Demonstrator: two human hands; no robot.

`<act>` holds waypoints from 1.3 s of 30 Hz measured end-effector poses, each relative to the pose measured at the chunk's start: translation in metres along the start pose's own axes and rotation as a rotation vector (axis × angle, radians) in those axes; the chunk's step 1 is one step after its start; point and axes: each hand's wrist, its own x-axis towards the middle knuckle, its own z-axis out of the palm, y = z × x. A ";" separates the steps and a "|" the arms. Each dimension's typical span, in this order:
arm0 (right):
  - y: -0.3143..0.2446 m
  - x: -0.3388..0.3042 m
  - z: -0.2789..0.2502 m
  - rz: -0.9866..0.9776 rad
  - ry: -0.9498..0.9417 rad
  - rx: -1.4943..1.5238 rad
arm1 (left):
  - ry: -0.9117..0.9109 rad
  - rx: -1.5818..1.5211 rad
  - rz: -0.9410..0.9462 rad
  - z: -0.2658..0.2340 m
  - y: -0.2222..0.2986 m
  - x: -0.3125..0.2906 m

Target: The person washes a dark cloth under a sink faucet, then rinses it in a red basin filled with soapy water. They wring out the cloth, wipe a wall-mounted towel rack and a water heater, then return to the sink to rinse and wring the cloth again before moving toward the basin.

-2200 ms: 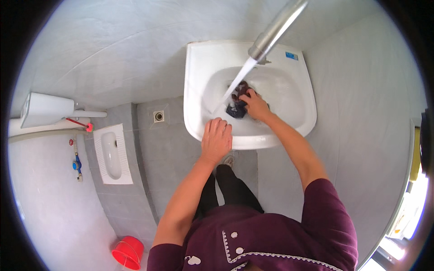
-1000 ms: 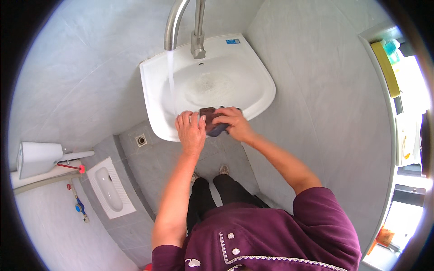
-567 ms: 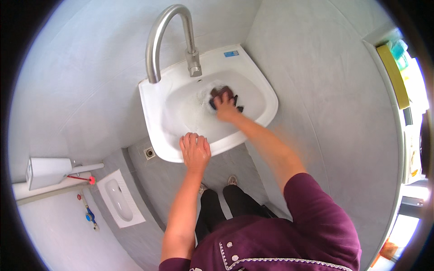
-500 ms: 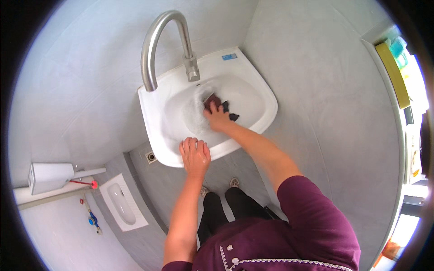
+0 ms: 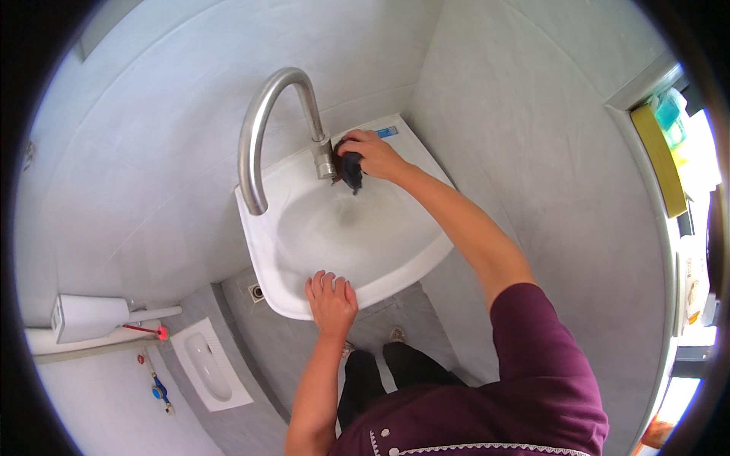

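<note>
At the back of the white sink [image 5: 293, 302], my right hand [image 5: 374, 154] is closed round a wet dark cloth [image 5: 351, 172]. The cloth is bunched up beside the base of the steel faucet [image 5: 320, 158], and a black end hangs over the basin's back edge. Part of it is hidden under my fingers. My left hand [image 5: 332, 302] rests on the front rim with its fingers laid over the edge and holds nothing. Cloudy water seems to lie in the basin, with a darker spot near its middle.
The faucet's tall curved spout reaches over the left rim. A blue label [image 5: 387, 132] sits at the back right corner. On the floor to the left are a squat toilet [image 5: 209, 365] and a drain [image 5: 256, 292]. A white cistern [image 5: 90, 318] hangs on the left wall.
My right hand has lifted the cloth from the basin up to the back ledge beside the faucet. My left hand stays on the front rim. The foam in the basin has mostly gone.
</note>
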 end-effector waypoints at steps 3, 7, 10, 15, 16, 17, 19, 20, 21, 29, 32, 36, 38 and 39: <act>0.055 0.012 0.004 -0.140 -0.042 -0.242 | 0.000 0.003 0.023 0.000 0.004 0.002; 0.083 -0.003 -0.016 0.067 -0.144 -0.264 | -0.031 0.038 -0.009 -0.005 0.003 0.000; 0.109 -0.049 -0.051 0.131 -0.140 -0.228 | -0.023 0.037 -0.012 -0.002 0.004 0.000; 0.064 -0.144 -0.070 0.203 -0.053 -0.207 | 0.012 0.024 -0.023 -0.001 0.003 -0.001; 0.056 -0.161 -0.071 0.193 -0.019 -0.221 | 0.018 0.017 -0.023 0.001 0.003 -0.001; 0.047 -0.178 -0.072 0.203 0.002 -0.217 | 0.021 0.010 -0.024 0.002 0.003 -0.001; 0.028 -0.209 -0.069 0.225 0.039 -0.206 | 0.021 -0.002 -0.031 0.002 0.003 -0.002; 0.018 -0.218 -0.063 0.241 0.045 -0.176 | 0.021 -0.001 -0.040 0.001 0.001 -0.003; 0.008 -0.226 -0.057 0.258 0.052 -0.147 | 0.025 -0.009 -0.041 0.002 0.000 -0.004; -0.041 -0.202 -0.018 0.362 -0.165 -0.030 | 0.035 -0.031 -0.031 0.003 -0.003 -0.004; -0.036 -0.158 -0.009 0.601 -0.355 0.454 | 0.049 -0.022 -0.033 0.001 -0.002 -0.004; -0.018 -0.128 0.033 0.478 -0.292 0.150 | 0.033 -0.034 -0.030 -0.002 -0.002 -0.001; -0.010 -0.125 0.064 0.261 -0.254 -0.159 | 0.013 -0.048 -0.035 -0.001 0.000 0.001; -0.009 -0.122 0.081 0.148 -0.234 -0.306 | 0.005 -0.045 -0.042 -0.002 -0.001 0.000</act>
